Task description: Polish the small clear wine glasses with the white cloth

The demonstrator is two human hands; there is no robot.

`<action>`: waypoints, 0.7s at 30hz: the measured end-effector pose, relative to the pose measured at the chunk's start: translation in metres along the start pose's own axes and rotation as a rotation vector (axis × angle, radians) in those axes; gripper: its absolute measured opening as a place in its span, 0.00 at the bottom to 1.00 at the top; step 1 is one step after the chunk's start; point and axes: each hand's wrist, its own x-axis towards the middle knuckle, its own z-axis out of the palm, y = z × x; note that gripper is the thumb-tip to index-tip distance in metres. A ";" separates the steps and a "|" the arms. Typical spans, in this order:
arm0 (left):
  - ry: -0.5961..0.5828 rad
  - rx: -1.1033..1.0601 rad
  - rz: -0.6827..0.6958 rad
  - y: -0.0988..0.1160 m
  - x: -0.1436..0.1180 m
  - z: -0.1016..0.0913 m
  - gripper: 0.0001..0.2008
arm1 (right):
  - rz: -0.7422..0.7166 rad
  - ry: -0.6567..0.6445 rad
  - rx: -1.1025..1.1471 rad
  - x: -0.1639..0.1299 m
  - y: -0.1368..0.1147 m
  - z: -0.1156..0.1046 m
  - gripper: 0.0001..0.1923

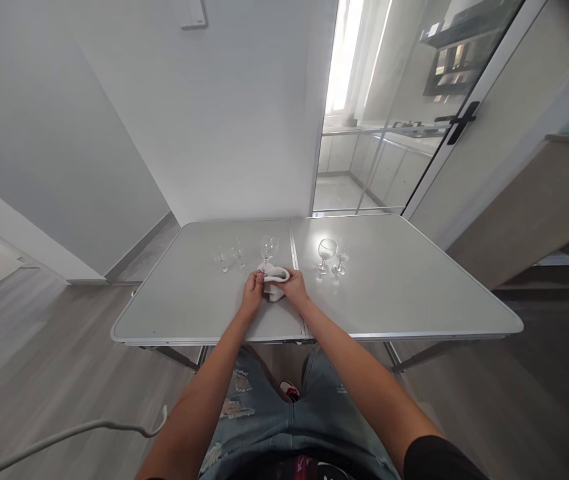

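Note:
A folded white cloth (275, 292) bunches between my two hands over the near middle of the table, its upper edge forming an open loop. My left hand (252, 292) is closed at the cloth's left side, and my right hand (295, 288) grips the right edge of it. Just beyond the cloth is a clear stemmed glass (269, 247), bowl up; the cloth hides its foot, and I cannot tell whether my left fingers touch it. Two stemmed glasses stand upright to the right, one with a round bowl (327, 249) and a neighbouring glass (339, 260) close beside it.
Left of the cloth, a clear glass (220, 257) and another clear glass (237, 253) stand on the grey folding table (394, 293). A metal seam crosses the tabletop. Behind rises a white wall (244, 133), with a glass door (389, 100) at right. A pale cable (89, 427) shows at lower left.

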 end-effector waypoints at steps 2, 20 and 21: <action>0.016 0.018 0.016 0.002 0.000 0.001 0.24 | -0.082 -0.038 -0.054 -0.004 -0.005 0.001 0.12; -0.041 -0.082 -0.036 0.008 -0.004 0.000 0.26 | -0.151 -0.095 0.047 -0.003 -0.012 0.002 0.15; -0.053 -0.111 -0.039 0.008 -0.004 0.001 0.26 | -0.149 -0.073 0.046 -0.003 -0.012 0.001 0.13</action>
